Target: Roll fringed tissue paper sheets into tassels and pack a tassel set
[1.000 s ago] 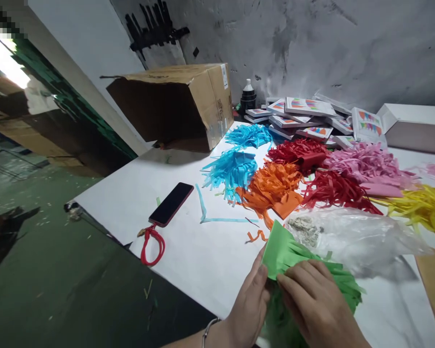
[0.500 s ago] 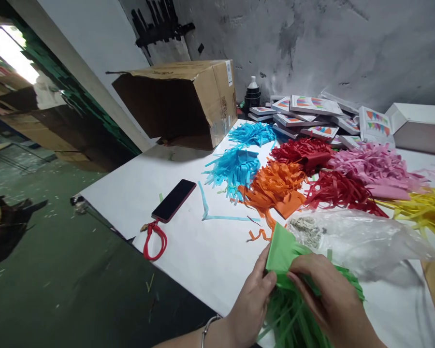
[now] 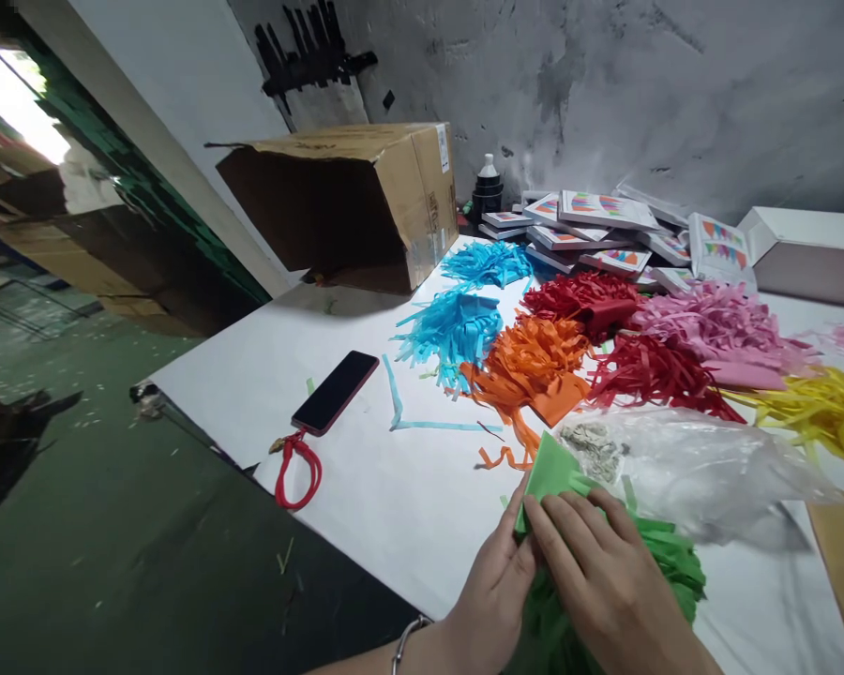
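Green fringed tissue paper (image 3: 550, 473) is at the table's near edge, its uncut folded band pointing up and its cut strips hanging below. My left hand (image 3: 489, 586), with a bracelet at the wrist, is closed on the left side of the band. Over the front of the band lies my right hand (image 3: 597, 562), fingers close together and bent against the paper, their tips near my left thumb. It covers much of the band and some of the strips. Just beyond the green paper lies a clear plastic bag (image 3: 696, 464) with pale crumpled bits inside.
Fringed paper bundles in blue (image 3: 454, 328), orange (image 3: 538, 361), red (image 3: 657, 366), pink (image 3: 724, 328) and yellow (image 3: 822, 412) cover the table's right side. Behind them are stacked printed boxes (image 3: 605, 211). A carton (image 3: 422, 206) lies open at the back; a phone (image 3: 336, 392) is at left.
My right hand has gone from pinching the band's lower edge to lying over its front, fingers straighter and further left. My left hand keeps its hold.
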{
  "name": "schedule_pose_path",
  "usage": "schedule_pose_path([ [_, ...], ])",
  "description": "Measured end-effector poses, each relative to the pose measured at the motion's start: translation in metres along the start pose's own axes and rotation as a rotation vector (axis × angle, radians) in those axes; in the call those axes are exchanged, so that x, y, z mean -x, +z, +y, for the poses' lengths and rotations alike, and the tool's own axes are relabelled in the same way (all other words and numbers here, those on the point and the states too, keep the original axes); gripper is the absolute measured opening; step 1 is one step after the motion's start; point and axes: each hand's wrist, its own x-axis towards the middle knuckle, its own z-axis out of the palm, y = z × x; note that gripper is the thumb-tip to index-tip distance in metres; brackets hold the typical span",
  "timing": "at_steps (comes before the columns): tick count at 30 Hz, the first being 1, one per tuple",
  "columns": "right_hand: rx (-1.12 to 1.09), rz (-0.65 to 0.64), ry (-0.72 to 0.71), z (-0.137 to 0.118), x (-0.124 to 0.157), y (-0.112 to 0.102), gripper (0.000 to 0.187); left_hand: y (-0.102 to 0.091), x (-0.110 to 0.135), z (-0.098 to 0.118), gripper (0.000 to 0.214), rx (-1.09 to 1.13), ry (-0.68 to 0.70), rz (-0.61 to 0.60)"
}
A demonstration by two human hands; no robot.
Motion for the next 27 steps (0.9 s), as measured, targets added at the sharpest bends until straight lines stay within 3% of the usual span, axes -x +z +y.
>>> schedule_pose_path([
  [3,-0.068,0.034,0.004,0.005,-0.002,-0.003,0.03,0.001,-0.003,0.004,0.062,-0.063,0.065,-0.048],
  [7,-0.204,0.089,0.119,0.012,-0.009,-0.015,0.024,0.002,-0.008,0.015,0.051,-0.254,0.181,-0.068],
  [12,0.091,0.09,0.063,0.007,-0.008,-0.022,0.032,0.001,-0.014,0.021,0.052,-0.629,0.355,-0.081],
  [15,0.045,0.067,0.088,0.013,0.0,-0.026,0.033,-0.002,-0.019,0.024,0.052,-0.773,0.475,-0.119],
  [22,-0.52,-0.077,0.565,0.039,0.014,-0.055,0.028,-0.004,-0.028,0.048,0.055,-0.972,0.788,-0.375],
  [25,-0.568,-0.044,0.741,0.038,0.018,-0.069,0.028,0.0,-0.029,0.053,0.039,-1.012,1.034,-0.255],
  [27,-0.511,0.051,0.854,0.039,0.027,-0.076,0.028,0.002,-0.028,0.057,0.032,-0.974,1.135,-0.16],
])
